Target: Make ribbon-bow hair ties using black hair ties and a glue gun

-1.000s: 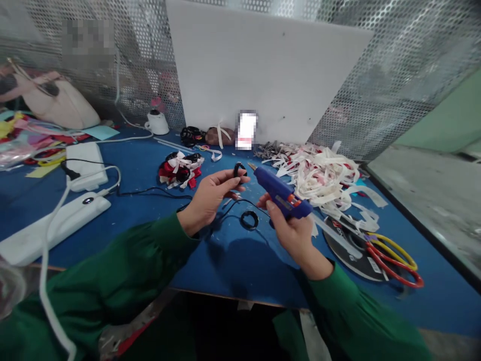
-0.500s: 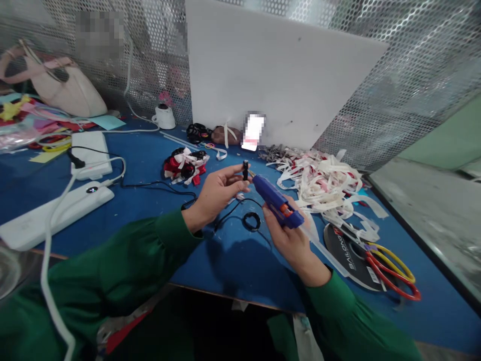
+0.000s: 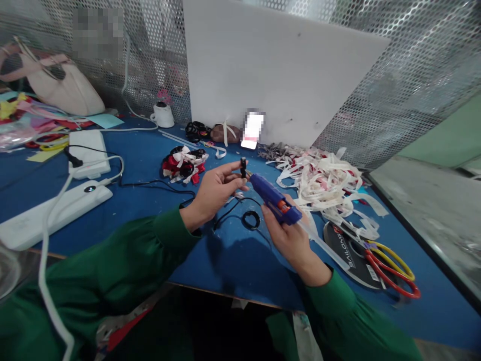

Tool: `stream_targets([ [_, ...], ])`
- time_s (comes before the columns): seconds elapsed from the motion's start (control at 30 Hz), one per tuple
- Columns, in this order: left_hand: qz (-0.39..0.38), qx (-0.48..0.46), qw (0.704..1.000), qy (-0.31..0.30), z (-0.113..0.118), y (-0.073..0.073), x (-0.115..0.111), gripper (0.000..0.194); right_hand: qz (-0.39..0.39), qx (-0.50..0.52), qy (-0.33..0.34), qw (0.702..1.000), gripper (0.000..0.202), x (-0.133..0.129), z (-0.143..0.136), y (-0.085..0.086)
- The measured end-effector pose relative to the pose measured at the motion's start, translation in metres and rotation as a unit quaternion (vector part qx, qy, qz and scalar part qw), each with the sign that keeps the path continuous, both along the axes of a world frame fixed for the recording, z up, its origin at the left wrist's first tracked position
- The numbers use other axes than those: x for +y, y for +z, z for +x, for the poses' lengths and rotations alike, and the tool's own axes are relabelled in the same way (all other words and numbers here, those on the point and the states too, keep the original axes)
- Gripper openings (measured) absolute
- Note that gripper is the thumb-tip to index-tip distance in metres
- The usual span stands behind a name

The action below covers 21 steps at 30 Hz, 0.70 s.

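Note:
In the head view my left hand [image 3: 212, 193] pinches a small black band [image 3: 243, 167] upright between thumb and fingers; its exact kind is too small to tell. My right hand [image 3: 289, 238] is wrapped round a blue glue gun [image 3: 268, 192], with a long clear glue stick [image 3: 326, 250] sticking out of its back. The gun's nozzle is at the band, touching it or very close. On the table below, between my hands, lies a black hair tie [image 3: 250, 220]. A black cord runs across the table near it.
Red, white and black bows [image 3: 184, 164] lie left of centre. Pale ribbon scraps [image 3: 319, 180] are heaped at the right, near scissors [image 3: 394, 271] on a black card [image 3: 351, 258]. A white power strip [image 3: 56, 213] is at the left. A lit phone [image 3: 252, 131] leans against a white board [image 3: 278, 70].
The view has shifted very slightly. Both hands keep nearly the same pose, with the glue gun's nozzle still at the black band.

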<state>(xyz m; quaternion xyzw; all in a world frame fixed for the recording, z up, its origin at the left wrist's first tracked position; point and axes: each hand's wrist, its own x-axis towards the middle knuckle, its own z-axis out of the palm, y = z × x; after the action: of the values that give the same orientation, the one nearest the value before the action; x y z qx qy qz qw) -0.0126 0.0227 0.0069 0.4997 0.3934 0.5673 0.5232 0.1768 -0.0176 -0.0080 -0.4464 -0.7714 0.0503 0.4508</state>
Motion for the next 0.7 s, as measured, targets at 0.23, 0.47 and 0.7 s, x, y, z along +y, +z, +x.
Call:
stream_targets([
  [0.23, -0.004, -0.002, 1.0, -0.001, 0.0004, 0.001, -0.0003, 0.05, -0.009, -0.006, -0.005, 1.0, 0.019, 0.0016, 0.0021, -0.0045],
  [0.47, -0.001, 0.001, 1.0, -0.001, 0.0005, 0.0023, -0.0011, 0.048, -0.02, -0.008, 0.001, 1.0, 0.019, 0.0009, 0.0022, -0.0038],
  [0.7, -0.003, 0.003, 1.0, 0.0, 0.001, 0.0023, -0.0006, 0.05, -0.021, -0.015, -0.007, 1.0, 0.022, 0.0007, 0.0016, -0.003],
])
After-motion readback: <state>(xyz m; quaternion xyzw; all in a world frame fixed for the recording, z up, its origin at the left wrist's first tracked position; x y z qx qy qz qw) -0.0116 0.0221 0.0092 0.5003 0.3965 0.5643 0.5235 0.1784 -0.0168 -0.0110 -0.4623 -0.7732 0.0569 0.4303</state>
